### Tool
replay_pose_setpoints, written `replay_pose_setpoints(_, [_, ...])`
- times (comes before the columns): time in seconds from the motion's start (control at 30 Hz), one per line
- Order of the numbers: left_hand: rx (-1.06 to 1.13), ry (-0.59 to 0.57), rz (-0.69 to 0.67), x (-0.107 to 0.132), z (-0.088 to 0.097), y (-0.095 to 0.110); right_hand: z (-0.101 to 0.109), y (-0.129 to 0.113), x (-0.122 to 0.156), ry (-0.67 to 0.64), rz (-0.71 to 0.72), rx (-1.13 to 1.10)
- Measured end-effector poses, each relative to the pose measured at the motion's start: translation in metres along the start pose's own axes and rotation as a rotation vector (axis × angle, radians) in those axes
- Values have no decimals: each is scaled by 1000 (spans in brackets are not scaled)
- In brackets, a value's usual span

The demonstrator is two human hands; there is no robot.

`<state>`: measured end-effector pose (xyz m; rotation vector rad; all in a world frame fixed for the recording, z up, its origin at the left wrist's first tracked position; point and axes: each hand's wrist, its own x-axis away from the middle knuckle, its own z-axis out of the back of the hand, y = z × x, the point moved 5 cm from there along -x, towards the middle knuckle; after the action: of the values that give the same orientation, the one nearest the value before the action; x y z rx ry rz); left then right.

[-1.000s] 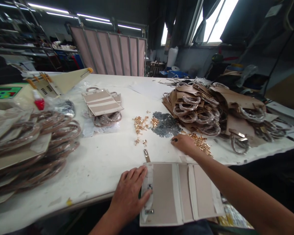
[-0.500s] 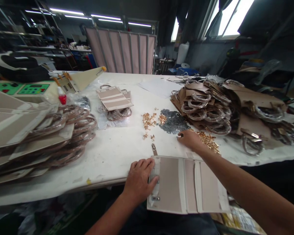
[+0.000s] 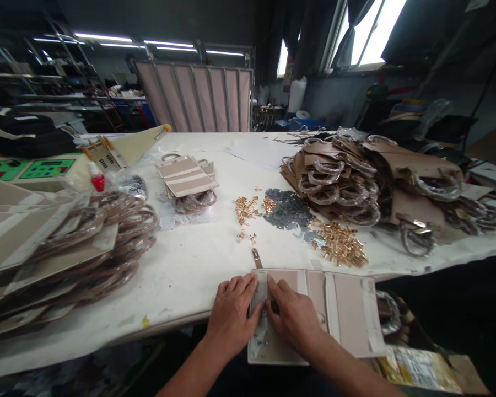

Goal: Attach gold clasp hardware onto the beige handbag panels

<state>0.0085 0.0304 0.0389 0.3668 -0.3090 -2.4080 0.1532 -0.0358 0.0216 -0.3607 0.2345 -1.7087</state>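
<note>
In front of me lies a flat, beige unfinished bag body (image 3: pixel 352 309) with pale strips across it and a plastic-wrapped handle at its right end. My left hand (image 3: pixel 234 309) is closed at its left edge, fingers together and thumb resting on the pale end strip. Close beside it, my right hand (image 3: pixel 295 317) is closed, with bent fingertips on the same strip. Anything between the right fingertips is hidden. A strap tab with a metal fitting (image 3: pixel 256 258) sticks out past the far edge. Below the hands, a small metal plate (image 3: pixel 262 343) shows on the strip.
Gold-coloured fasteners (image 3: pixel 343 244) lie in a heap at right, beside a pile of grey metal pieces (image 3: pixel 289 209). Handled bag pieces are stacked at left (image 3: pixel 95 242) and right (image 3: pixel 334 171). A smaller stack (image 3: pixel 188 176) lies farther back, near a machine with green panels (image 3: pixel 47 168).
My right hand has come back from the grey pieces and gold fasteners to the bag's left end strip. The left hand stays at that edge. The view has shifted slightly.
</note>
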Motion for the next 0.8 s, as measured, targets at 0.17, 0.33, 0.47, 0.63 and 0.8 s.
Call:
replay_pose_setpoints(0.17, [-34,11,-13,0,1,0,3,-1,-2,-15,13,6])
replay_pose_setpoints(0.33, [-85,18,-48,0,-2,-1,6,-4,-3,-12,42,17])
replay_pose_setpoints(0.47, [-135,14,-78,-2,-4,0,8,-5,-6,-27,52,39])
replay_pose_setpoints(0.63, [-161,-11,-82,-4,-3,1,18,-7,-5,-42,77,55])
replay_pose_setpoints(0.8, [-112,15,-50,0,-1,-1,57,19,-32,-10,53,57])
